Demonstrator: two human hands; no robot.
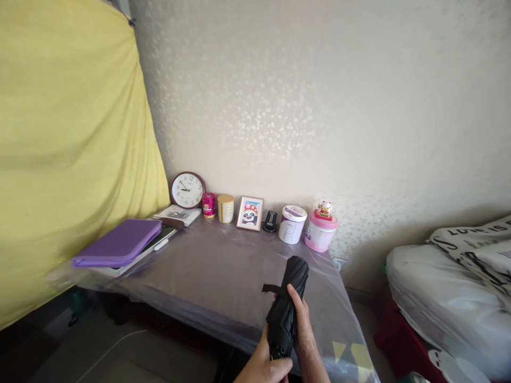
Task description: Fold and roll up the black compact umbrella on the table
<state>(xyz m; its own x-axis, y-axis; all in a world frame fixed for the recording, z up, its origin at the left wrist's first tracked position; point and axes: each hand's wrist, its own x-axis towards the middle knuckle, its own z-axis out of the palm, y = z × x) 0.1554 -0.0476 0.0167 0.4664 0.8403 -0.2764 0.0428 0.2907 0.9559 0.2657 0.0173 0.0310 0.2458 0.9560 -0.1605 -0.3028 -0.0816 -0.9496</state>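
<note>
A folded black umbrella (288, 311) is held upright at a slant above the front right part of the table (223, 271). My left hand (263, 364) is closed round its lower end, with the thumb across the front. My right hand (303, 319) wraps the right side of the folded cloth, higher up, its fingers partly hidden behind the umbrella. The loose closing strap (271, 288) sticks out to the left from the umbrella's middle, unfastened.
Along the wall stand a clock (187, 190), a pink can (208, 206), a yellow-lidded jar (225, 209), a picture frame (250, 214), a small black object (270, 222), a white tub (293, 225) and a pink tub (320, 232). A purple folder (120, 242) lies left.
</note>
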